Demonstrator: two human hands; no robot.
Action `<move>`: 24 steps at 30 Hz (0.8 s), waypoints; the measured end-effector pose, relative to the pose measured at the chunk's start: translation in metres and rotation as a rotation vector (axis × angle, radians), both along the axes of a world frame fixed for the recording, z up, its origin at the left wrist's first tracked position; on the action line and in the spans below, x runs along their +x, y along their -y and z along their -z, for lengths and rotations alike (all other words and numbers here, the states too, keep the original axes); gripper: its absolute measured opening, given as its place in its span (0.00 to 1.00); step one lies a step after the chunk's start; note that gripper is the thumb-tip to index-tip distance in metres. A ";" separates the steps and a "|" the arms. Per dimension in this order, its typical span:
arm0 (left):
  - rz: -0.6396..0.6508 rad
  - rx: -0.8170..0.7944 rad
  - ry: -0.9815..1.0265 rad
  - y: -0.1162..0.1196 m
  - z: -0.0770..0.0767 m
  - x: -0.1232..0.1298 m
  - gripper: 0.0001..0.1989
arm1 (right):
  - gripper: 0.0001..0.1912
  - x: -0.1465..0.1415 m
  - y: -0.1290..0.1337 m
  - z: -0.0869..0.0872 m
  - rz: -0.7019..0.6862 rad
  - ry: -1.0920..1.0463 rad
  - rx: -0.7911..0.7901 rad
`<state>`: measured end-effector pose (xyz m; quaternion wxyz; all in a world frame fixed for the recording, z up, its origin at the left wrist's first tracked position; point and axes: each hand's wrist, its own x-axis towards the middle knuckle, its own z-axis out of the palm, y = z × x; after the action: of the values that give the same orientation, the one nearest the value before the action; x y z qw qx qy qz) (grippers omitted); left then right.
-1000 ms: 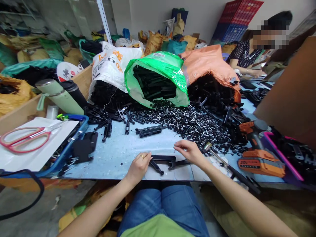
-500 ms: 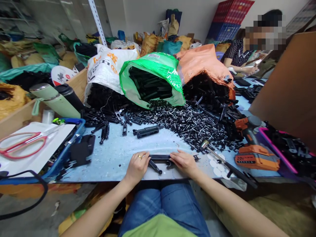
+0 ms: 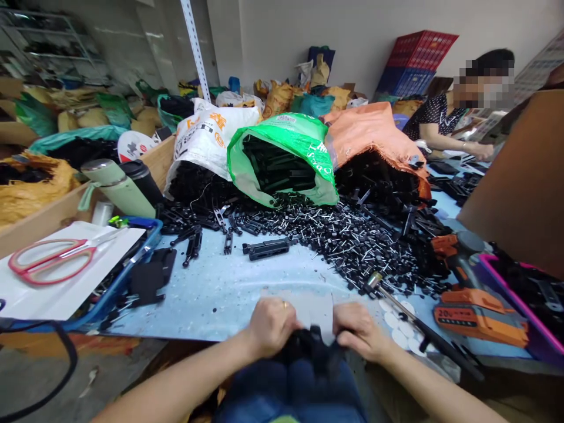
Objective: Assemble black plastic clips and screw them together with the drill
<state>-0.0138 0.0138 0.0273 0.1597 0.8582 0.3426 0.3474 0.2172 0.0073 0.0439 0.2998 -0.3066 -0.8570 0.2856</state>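
A black plastic folding part (image 3: 316, 346) is held between my two hands over the table's front edge, just above my lap; it is smeared by motion. My left hand (image 3: 272, 326), with a ring on one finger, is closed round its left end. On the other end, my right hand (image 3: 359, 330) grips with the thumb pressed in from below. The fingers hide much of both ends. Farther back on the blue table (image 3: 211, 294) lies a similar black folded piece (image 3: 268, 248). Several black jointed arms (image 3: 192, 247) lie left of it.
A green sack (image 3: 282, 122) spills black parts and a heap of screws (image 3: 352, 247). To the right lie a ratchet-like tool (image 3: 409, 320), an orange cordless driver (image 3: 480, 320) and a pink-edged bin (image 3: 524, 305). Scissors (image 3: 53, 258) rest at left. A co-worker (image 3: 434, 120) sits beyond.
Both hands have drawn the black part off the tabletop toward my body and tipped it, fingers now curled tighter. My view has lifted slightly. The co-worker's arm has reached out to the right.
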 end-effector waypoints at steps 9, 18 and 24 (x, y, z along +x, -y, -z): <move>-0.087 0.086 0.545 0.026 -0.011 0.008 0.28 | 0.22 -0.124 -0.018 0.047 0.342 -0.851 -0.131; -0.323 0.125 -0.486 -0.065 0.041 -0.040 0.17 | 0.23 -0.097 -0.273 0.020 0.438 0.191 0.406; -0.551 0.062 -0.426 -0.143 0.022 -0.051 0.21 | 0.17 -0.133 -0.394 0.019 0.385 0.278 0.435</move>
<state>-0.0648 0.1569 0.0050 -0.0414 0.7911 0.5763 0.2010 0.0844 0.4016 0.0251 0.2872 -0.4280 -0.8569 -0.0110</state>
